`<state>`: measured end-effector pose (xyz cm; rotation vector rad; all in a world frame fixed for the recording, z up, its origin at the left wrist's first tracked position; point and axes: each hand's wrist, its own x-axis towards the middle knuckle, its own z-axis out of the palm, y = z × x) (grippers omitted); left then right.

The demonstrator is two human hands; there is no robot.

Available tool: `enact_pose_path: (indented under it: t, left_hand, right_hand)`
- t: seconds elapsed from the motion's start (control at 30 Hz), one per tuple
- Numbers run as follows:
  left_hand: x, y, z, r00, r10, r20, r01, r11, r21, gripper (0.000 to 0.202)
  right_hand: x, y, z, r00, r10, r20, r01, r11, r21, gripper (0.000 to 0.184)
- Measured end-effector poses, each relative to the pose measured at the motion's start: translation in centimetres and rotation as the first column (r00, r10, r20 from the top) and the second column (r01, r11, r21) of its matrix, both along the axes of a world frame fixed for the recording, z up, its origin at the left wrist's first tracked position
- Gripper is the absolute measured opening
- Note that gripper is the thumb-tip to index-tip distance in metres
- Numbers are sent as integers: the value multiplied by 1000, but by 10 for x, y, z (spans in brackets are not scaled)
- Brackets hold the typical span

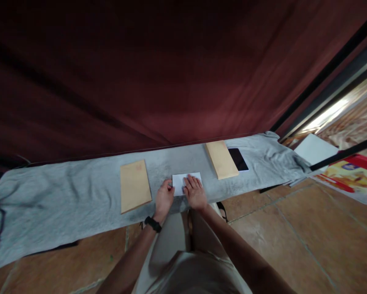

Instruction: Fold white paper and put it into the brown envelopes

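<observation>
A folded white paper [181, 181] lies on a grey cloth [63, 192] that covers a low, narrow surface. My right hand [195, 192] rests flat on the paper's right half, fingers stretched out. My left hand [164, 198], with a black watch at the wrist, holds the paper's left edge with curled fingers. A brown envelope [135, 185] lies to the left of my hands. A stack of brown envelopes [222, 159] lies to the right.
A dark phone or tablet [238, 159] lies beside the right stack. A dark red curtain [140, 73] hangs behind the surface. A white sheet [315, 149] and a colourful print [352, 175] lie at far right. The floor is brown tile [309, 237].
</observation>
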<state>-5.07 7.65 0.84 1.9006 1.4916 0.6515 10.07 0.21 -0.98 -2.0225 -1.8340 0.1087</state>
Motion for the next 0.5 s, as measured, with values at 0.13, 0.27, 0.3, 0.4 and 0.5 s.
enact_pose_path:
  t: [0.13,0.27,0.3,0.4,0.5]
  left_hand:
    - [7,-14,-2,980,-175,-99,195,951,241,35]
    - [15,-22,-12,911,-325,-252,386,887,252,48]
    - [15,-20,-15,902,-328,-279,398,884,246,51]
    - [12,-10,-19,888,-324,-326,410,879,242,56]
    - [9,-2,-16,880,-324,-346,416,879,235,57]
  right_hand:
    - [0,-2,-4,999,8,45,-7,1000,-26,50]
    - [0,-3,-9,996,20,82,-17,999,-40,54]
    - [0,-3,-10,996,19,89,-15,999,-38,54]
    - [-2,-3,-13,995,7,99,-6,1000,-7,54]
    - [-3,-4,-15,994,-2,108,-3,999,50,53]
